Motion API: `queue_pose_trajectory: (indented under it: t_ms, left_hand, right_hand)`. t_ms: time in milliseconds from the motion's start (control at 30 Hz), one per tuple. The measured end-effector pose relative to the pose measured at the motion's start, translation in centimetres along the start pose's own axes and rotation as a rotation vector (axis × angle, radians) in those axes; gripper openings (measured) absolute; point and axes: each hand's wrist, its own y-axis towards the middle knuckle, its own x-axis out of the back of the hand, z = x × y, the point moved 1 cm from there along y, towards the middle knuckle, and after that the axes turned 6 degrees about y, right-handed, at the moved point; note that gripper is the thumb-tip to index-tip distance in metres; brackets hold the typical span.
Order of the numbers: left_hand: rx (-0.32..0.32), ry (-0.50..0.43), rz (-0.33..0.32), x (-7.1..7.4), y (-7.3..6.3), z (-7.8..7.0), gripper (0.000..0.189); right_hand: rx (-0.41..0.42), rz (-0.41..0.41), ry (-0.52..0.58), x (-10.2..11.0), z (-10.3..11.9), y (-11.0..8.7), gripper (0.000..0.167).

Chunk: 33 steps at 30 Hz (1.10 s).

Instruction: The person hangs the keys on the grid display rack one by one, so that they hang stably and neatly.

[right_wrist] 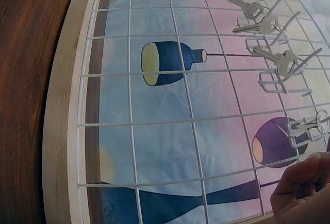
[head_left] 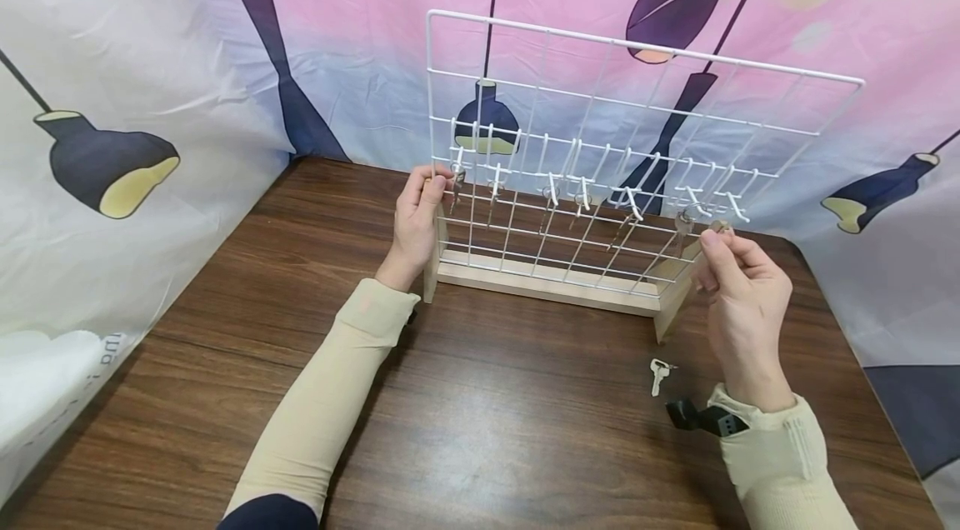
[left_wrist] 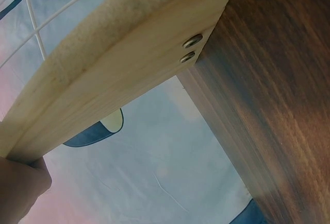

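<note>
A white wire grid rack (head_left: 525, 259) stands upright in a wooden stand (head_left: 547, 284). Several small keys (right_wrist: 281, 62) hang from the white hooks (right_wrist: 273, 82) across its middle. My left hand (head_left: 417, 217) grips the upper part of the stand's left wooden side (left_wrist: 111, 74), which fills much of the left wrist view. At the opposite end, my right hand (head_left: 746, 297) holds the top of the right wooden side (head_left: 675, 297) between thumb and fingers. Below that hand, a loose key (head_left: 659, 377) lies on the table.
The dark brown wooden table (head_left: 465, 438) carries the stand. Behind it hangs a cloth backdrop (head_left: 360, 30) printed with lamps, close to the table's far edge. A white object with lettering (head_left: 52, 397) sits at the far left.
</note>
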Motion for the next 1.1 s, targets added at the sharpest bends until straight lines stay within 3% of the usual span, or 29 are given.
queue_pose_trajectory:
  t_ms: [367,900,1033,1100]
  left_hand:
    - [0.008,-0.005,-0.001,0.1,0.0,0.1,0.024]
    - [0.029,0.001,-0.003,0.2,0.0,0.1,0.024]
    - [0.042,-0.004,-0.009,0.1,0.0,0.1,0.022]
    - [0.041,-0.003,-0.01,0.1,0.0,0.1,0.021]
  right_hand:
    - [0.007,-0.025,-0.02,1.0,0.3,-0.2,0.005]
    - [-0.013,-0.06,-0.14,2.7,1.0,-0.7,0.002]
    - [-0.026,-0.058,-0.228,3.2,1.3,-0.8,0.01]
    - [-0.057,-0.039,-0.366,3.7,1.5,-0.8,0.011]
